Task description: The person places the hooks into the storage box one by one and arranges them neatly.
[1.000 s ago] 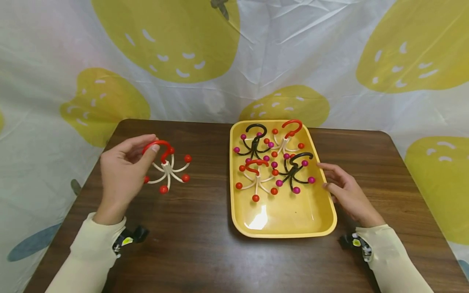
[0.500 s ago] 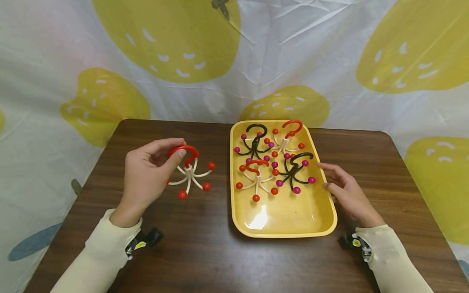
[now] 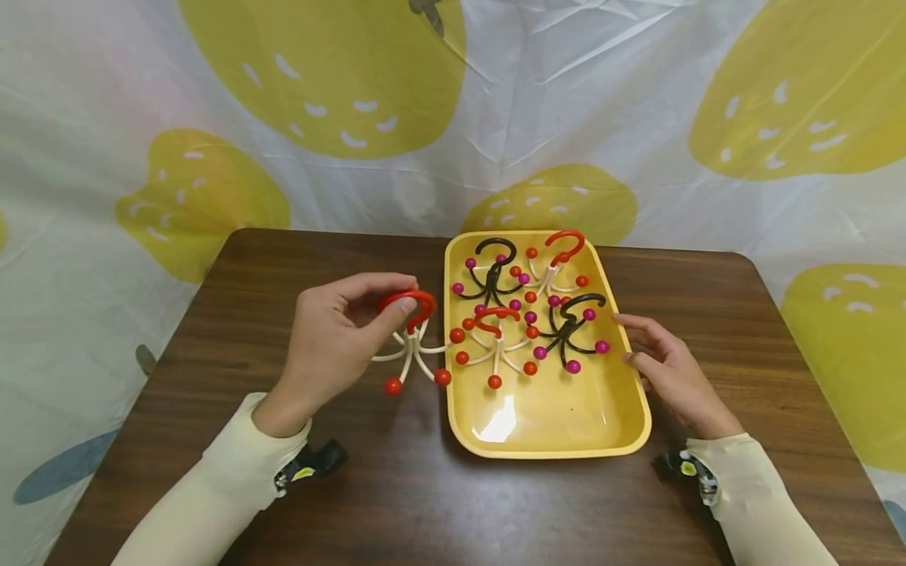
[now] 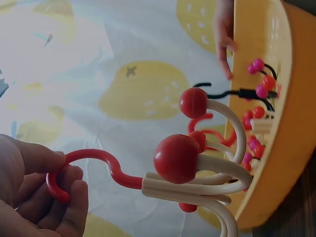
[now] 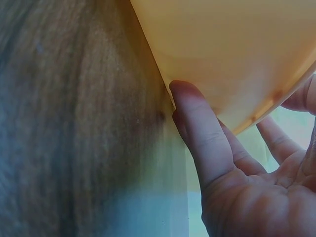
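Observation:
My left hand (image 3: 333, 346) pinches the red hook of a white multi-arm hook hanger (image 3: 412, 341), whose arms end in red balls. It hangs upright at the left edge of a yellow tray (image 3: 545, 436), its right balls overlapping the rim in the head view. In the left wrist view, thumb and fingers curl round the red hook (image 4: 111, 165). My right hand (image 3: 672, 377) touches the tray's right side with relaxed fingers. In the right wrist view, the fingers (image 5: 205, 133) lie against the tray's outer wall (image 5: 222, 59).
Inside the tray are two black hangers (image 3: 493, 275) with magenta balls and two white hangers (image 3: 498, 347) with red hooks. They fill its back and middle. The tray rests on a dark wooden table (image 3: 375, 487). Behind hangs a lemon-patterned cloth (image 3: 425, 189).
My left hand has carried the white hanger rightward, from over the left of the table to the tray's left edge. The right hand and tray have stayed in place.

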A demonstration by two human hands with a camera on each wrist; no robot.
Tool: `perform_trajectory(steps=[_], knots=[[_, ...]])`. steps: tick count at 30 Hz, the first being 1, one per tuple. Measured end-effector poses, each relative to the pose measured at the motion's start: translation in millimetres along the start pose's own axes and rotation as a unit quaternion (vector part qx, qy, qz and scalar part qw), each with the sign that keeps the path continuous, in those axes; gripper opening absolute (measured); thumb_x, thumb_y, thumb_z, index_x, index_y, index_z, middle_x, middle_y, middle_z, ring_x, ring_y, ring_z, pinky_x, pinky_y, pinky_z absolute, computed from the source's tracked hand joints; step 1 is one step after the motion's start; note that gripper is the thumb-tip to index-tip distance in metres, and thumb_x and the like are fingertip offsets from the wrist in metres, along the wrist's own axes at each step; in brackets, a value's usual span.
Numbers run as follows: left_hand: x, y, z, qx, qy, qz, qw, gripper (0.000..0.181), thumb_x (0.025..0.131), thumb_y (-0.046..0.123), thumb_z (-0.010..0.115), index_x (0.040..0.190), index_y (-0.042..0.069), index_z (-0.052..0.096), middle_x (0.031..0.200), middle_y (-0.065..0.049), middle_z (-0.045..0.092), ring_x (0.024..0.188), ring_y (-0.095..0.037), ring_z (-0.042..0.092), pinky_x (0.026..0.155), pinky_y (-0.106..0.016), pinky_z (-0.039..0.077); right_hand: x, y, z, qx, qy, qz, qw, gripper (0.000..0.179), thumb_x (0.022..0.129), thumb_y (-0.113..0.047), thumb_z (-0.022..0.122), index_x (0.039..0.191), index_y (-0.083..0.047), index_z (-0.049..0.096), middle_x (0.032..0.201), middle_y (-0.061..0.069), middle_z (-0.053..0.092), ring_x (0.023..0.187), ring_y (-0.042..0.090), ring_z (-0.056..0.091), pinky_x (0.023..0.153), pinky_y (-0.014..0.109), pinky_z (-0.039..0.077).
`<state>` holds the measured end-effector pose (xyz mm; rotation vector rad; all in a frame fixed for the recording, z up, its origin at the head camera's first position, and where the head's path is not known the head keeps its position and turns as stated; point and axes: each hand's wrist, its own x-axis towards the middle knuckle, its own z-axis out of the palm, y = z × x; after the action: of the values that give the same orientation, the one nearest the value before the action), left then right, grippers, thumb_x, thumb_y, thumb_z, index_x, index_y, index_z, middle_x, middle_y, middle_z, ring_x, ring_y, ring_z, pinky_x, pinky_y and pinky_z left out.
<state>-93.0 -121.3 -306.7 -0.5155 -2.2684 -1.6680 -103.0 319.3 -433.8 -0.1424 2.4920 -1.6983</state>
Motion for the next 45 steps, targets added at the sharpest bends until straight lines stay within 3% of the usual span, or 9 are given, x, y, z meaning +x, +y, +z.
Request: perform_trajectory(steps=[7,16,21,23,34,37,41,45], knots=[[3.7,14.3,21.0,-0.029,-0.048,0.021,0.9982,0.02,0.091,0.007,0.084,0.11,0.008,0.082,0.1,-0.003,0.082,0.069,-0.021,0.075,0.06,-0.026,0.06,-0.4,-0.1,-0.3,0.005,0.001,0.002,1.0,0.053,0.104,-0.001,0.054,0.156,-0.009,0.047,0.128,-0.002,0.064,0.09,0.012,0.07,0.059,0.032,0.063],[10.9,25.7,51.9,-0.05,-0.09,0.038,0.994,0.018,0.091,0.007,0.083,0.109,0.007,0.082,0.103,-0.002,0.082,0.073,-0.008,0.071,0.06,-0.025,0.058,-1.1,1.1,-0.2,0.001,0.003,0.003,1.0,0.053,0.104,-0.002,0.055,0.156,-0.009,0.048,0.13,0.002,0.063,0.091,0.011,0.069,0.057,0.031,0.061],[14.6,30.9,68.7,-0.059,-0.105,0.053,0.9914,0.018,0.091,0.009,0.084,0.109,0.007,0.083,0.103,-0.002,0.082,0.086,-0.007,0.074,0.076,-0.026,0.063,-0.4,1.4,0.4,0.004,0.001,0.005,1.0,0.053,0.104,-0.002,0.055,0.156,-0.01,0.048,0.13,0.001,0.063,0.091,0.011,0.069,0.058,0.03,0.06],[15.9,32.6,76.1,-0.066,-0.112,0.056,0.9898,0.018,0.091,0.009,0.084,0.109,0.007,0.083,0.103,-0.003,0.082,0.089,-0.005,0.075,0.081,-0.026,0.063,-0.2,1.4,0.5,0.003,0.001,0.005,1.0,0.054,0.104,-0.002,0.055,0.156,-0.01,0.048,0.131,0.004,0.063,0.091,0.012,0.069,0.058,0.031,0.061],[15.6,29.7,118.6,-0.102,-0.175,0.03,0.9789,0.016,0.093,0.01,0.081,0.109,0.008,0.082,0.102,-0.003,0.082,0.078,0.0,0.069,0.071,-0.023,0.061,-0.1,-0.6,0.0,-0.003,-0.006,0.018,0.9998,0.055,0.104,-0.004,0.054,0.158,-0.009,0.045,0.144,0.029,0.055,0.094,0.011,0.069,0.062,0.032,0.063],[15.1,26.9,130.6,-0.106,-0.188,0.017,0.9762,0.017,0.093,0.009,0.081,0.109,0.008,0.082,0.103,-0.005,0.082,0.078,0.002,0.07,0.073,-0.024,0.063,-0.2,-0.3,-0.5,0.001,-0.007,0.016,0.9998,0.055,0.104,-0.004,0.054,0.157,-0.009,0.045,0.142,0.025,0.056,0.095,0.011,0.07,0.065,0.034,0.065],[14.9,22.8,144.5,-0.105,-0.211,-0.001,0.9718,0.018,0.093,0.008,0.08,0.111,0.007,0.082,0.105,-0.004,0.083,0.076,0.002,0.071,0.072,-0.024,0.063,0.1,1.1,-1.3,0.008,-0.009,0.01,0.9999,0.054,0.104,-0.002,0.054,0.157,-0.01,0.045,0.133,0.005,0.063,0.092,0.012,0.07,0.063,0.032,0.064],[14.9,19.2,157.1,-0.085,-0.225,0.001,0.9707,0.018,0.094,0.012,0.081,0.111,0.011,0.083,0.104,0.003,0.083,0.077,0.004,0.07,0.072,-0.02,0.061,0.3,2.2,-2.1,0.012,-0.01,0.006,0.9999,0.054,0.104,-0.001,0.053,0.157,-0.011,0.046,0.127,-0.01,0.065,0.091,0.012,0.07,0.063,0.031,0.063]])
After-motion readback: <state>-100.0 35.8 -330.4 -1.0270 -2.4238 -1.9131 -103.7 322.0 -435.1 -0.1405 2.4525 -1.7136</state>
